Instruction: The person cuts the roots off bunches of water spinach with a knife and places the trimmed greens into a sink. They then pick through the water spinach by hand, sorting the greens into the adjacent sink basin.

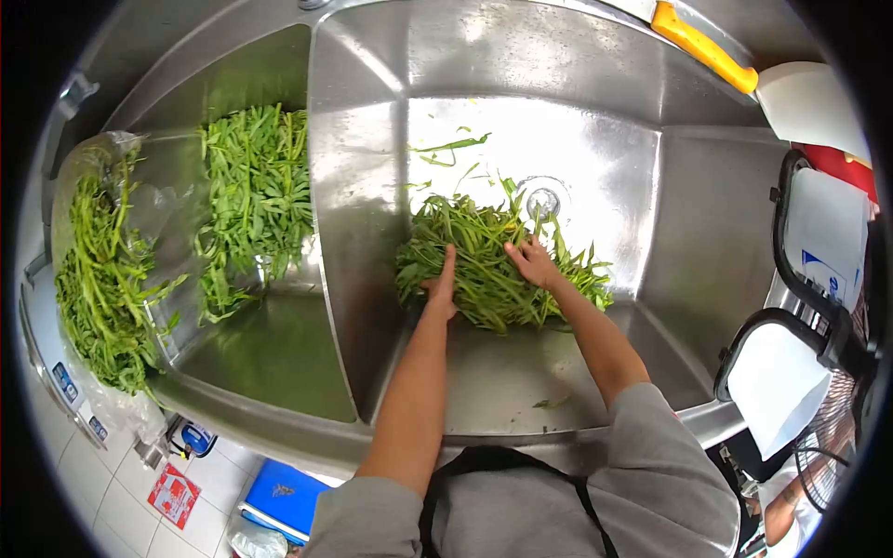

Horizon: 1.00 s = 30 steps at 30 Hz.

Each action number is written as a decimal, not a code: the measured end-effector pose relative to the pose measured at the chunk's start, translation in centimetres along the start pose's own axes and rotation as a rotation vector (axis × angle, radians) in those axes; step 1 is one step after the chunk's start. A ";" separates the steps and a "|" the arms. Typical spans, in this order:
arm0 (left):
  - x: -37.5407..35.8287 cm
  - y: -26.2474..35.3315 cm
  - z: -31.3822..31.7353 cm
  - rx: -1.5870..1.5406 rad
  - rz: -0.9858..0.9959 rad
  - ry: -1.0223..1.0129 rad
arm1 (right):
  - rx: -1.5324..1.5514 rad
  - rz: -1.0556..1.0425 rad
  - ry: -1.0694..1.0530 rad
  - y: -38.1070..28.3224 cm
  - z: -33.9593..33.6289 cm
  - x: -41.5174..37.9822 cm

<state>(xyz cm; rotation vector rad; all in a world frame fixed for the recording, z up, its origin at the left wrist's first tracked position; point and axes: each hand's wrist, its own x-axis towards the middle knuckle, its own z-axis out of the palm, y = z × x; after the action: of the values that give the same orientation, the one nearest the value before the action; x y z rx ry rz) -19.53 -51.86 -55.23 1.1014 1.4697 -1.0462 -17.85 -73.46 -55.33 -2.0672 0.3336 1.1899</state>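
Observation:
A loose pile of leafy greens with long narrow leaves (484, 298) lies on the floor of the large steel sink basin (595, 139). My left hand (444, 290) is pressed into the near left part of the pile, thumb pointing up, its other fingers mostly hidden by leaves. On top of the same pile, toward its right, my right hand (534, 262) grips the greens, with the thumb stretched along them. Beyond my right hand shows the round drain (542, 201). Stray leaves (456, 145) are scattered on the wet metal behind the pile.
In the left basin lies a second heap of greens (256, 177). More greens in a clear plastic bag (107, 288) rest at the far left. A yellow-handled knife (707, 48) sits on the back right rim. A blue box (282, 496) stands on the tiled floor. Another person's arm (783, 507) shows lower right.

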 end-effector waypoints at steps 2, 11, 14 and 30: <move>4.7 -1.5 -0.5 -0.135 0.118 -0.167 | 0.209 0.046 -0.025 -0.4 0.3 -1.5; -2.6 2.0 1.5 -0.151 0.438 -0.356 | 0.690 0.232 -0.218 -7.2 -2.2 -7.6; -6.6 4.9 2.2 -0.192 0.482 -0.411 | 0.708 0.016 -0.067 -9.0 -4.9 -9.8; -42.8 -10.5 4.9 -0.206 1.015 -1.333 | 0.142 -0.337 0.979 -15.4 -10.0 -46.6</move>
<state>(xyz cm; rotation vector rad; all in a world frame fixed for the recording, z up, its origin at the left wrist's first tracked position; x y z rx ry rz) -24.28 -64.29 -12.89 0.5644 -0.1077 -0.5714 -28.29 -75.25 -6.36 -2.3159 0.4651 -0.1053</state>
